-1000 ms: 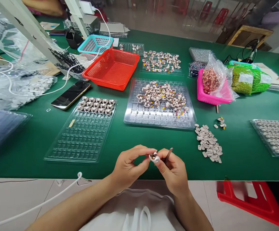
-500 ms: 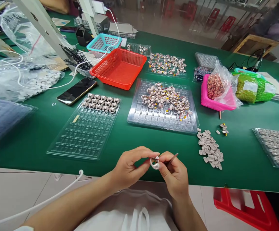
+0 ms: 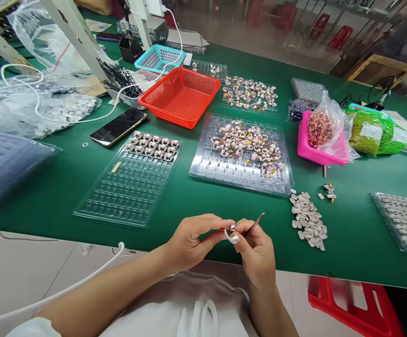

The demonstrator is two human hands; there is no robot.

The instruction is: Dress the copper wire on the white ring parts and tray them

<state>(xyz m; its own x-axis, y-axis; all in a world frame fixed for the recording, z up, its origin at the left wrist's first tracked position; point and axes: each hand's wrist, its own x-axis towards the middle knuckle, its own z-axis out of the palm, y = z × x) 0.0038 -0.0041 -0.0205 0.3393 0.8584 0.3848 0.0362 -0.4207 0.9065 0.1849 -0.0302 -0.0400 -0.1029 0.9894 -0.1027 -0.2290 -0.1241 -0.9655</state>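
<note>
Two hands, head view: left hand [image 3: 195, 242], right hand [image 3: 258, 250], both pinching small curved part [image 3: 232, 238] near counter [image 3: 189, 199] edge; right also holds thin dark tool [image 3: 260, 219]. Risk: slack pinch could drop part; tool slip could scratch it.

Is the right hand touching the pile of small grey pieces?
Apart: the head view shows green tabletop between the right hand and the pile of grey pieces.

No text can be read with certainty. Dark handwriting [image 3: 30, 18] marks a clear plastic bag [image 3: 38, 35] far beyond and left of the left hand [image 3: 193, 241]; its characters are too blurred. Beyond the right hand [image 3: 258, 252], to its right, a white label [image 3: 371, 132] on a green bag [image 3: 361, 142] is illegible.
</note>
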